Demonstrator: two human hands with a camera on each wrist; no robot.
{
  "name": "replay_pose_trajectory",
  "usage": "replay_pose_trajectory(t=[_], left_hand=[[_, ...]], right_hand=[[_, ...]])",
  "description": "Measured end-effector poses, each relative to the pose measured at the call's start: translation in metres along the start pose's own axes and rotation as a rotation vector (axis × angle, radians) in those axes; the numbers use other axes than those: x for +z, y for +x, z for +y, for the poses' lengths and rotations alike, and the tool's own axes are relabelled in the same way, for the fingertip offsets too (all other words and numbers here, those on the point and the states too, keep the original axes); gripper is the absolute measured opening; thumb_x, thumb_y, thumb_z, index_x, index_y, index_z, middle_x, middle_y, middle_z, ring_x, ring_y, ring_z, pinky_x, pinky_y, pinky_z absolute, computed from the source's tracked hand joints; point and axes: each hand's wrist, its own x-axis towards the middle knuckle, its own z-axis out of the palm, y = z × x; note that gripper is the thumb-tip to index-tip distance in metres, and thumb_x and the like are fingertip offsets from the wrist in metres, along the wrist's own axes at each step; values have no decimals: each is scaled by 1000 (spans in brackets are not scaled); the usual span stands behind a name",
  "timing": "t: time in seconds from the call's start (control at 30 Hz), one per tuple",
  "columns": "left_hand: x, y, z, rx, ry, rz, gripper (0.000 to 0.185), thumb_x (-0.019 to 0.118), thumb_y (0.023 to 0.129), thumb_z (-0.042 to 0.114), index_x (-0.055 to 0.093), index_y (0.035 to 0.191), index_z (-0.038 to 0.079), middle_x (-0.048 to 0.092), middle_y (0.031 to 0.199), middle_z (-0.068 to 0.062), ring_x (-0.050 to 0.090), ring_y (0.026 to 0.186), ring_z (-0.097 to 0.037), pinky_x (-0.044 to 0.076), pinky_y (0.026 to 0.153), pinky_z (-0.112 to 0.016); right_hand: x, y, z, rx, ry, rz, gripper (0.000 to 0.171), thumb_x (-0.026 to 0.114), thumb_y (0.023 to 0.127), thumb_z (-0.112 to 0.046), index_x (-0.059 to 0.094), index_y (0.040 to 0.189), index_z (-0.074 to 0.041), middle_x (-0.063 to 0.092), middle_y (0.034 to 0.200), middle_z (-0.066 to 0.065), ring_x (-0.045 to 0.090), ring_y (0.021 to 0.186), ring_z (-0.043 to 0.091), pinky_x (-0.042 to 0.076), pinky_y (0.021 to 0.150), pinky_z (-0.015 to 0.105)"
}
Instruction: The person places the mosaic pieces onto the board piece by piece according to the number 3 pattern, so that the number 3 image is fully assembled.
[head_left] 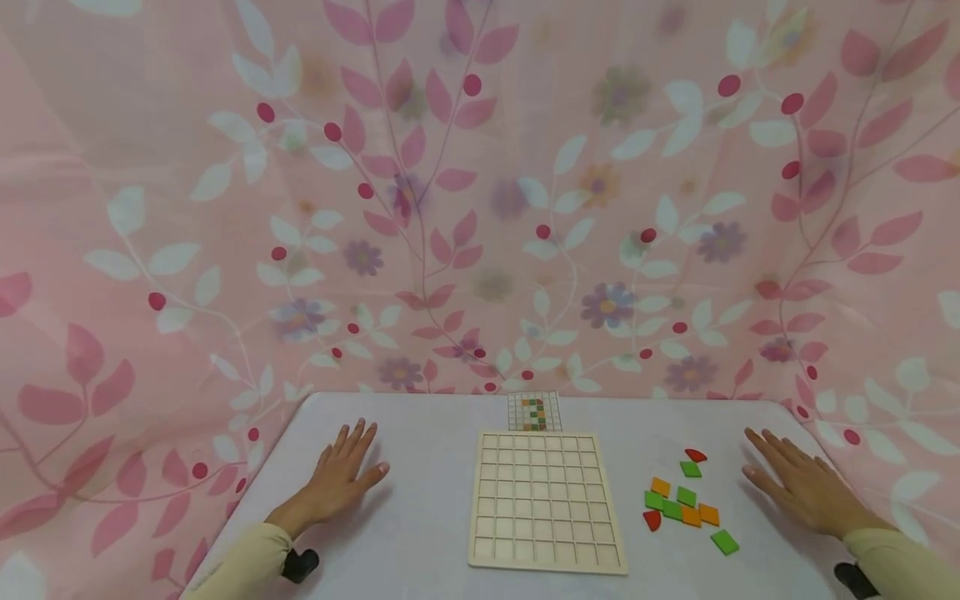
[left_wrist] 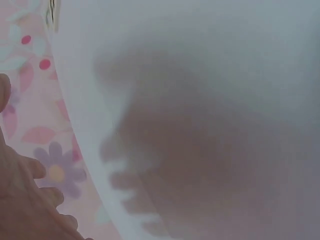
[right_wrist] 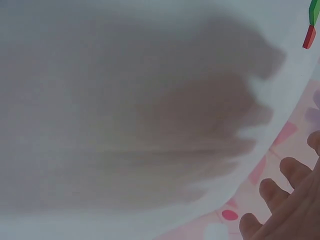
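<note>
Card [head_left: 517, 412] with digit-like coloured pattern [head_left: 537, 414]

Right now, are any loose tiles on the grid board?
No, the loose tiles lie between the grid board and the right hand.

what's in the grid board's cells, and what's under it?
Nothing shows in the cells of the grid board. It lies on the white table; the area directly beneath is covered, can't tell if anything's there.

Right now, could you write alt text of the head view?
A person's left hand and right hand, fingers extended, flank a pale gridded board on a white table; green, orange and red tiles lie between board and right hand.
</note>
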Motion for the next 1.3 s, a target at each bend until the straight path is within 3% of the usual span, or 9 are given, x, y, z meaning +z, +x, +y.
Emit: replay_pose_trajectory(t=[0.2, 0.5, 0.87, 1.1, 1.3], left_hand=[[21, 1, 30, -4, -107, -49, 82, 50, 98, 55, 19, 158, 9, 10, 165, -18, 1, 150, -45, 6, 112, -73], [60, 0, 75, -44, -270, -123, 81, 54, 96, 53, 27, 155, 5, 13, 163, -22, -1, 149, -48, 3, 112, -73], [83, -13, 109, -2, -229, -134, 84, 61, 91, 55, 35, 152, 5, 18, 162, -22, -2, 148, -51, -4, 105, -79], [89, -20, 121, 34, -240, -177, 89, 62, 89, 58, 33, 153, 4, 13, 163, -23, -5, 147, -52, -8, 102, -80], [96, -24, 126, 47, -223, -175, 92, 65, 84, 61, 34, 153, 7, 13, 163, -22, -4, 148, -51, -6, 102, -81]], right_hand=[[10, 16, -5, -38, -9, 14, 69, 53, 98, -50, 36, 150, -9, 37, 146, 36, 39, 126, 59, 31, 94, 78], [21, 32, -19, -13, 57, -28, 48, 67, 92, -41, 56, 130, -14, 40, 142, 34, 40, 121, 62, 34, 89, 80], [29, 50, -34, -17, 114, -12, 40, 71, 89, -30, 60, 125, -15, 42, 142, 33, 37, 124, 59, 31, 93, 79], [29, 53, -41, -60, 136, 11, 32, 71, 90, -18, 62, 121, -17, 49, 138, 29, 38, 128, 54, 31, 97, 77], [28, 54, -44, -103, 154, 39, 27, 71, 89, -12, 64, 114, -18, 51, 135, 30, 41, 126, 54, 34, 96, 76]])
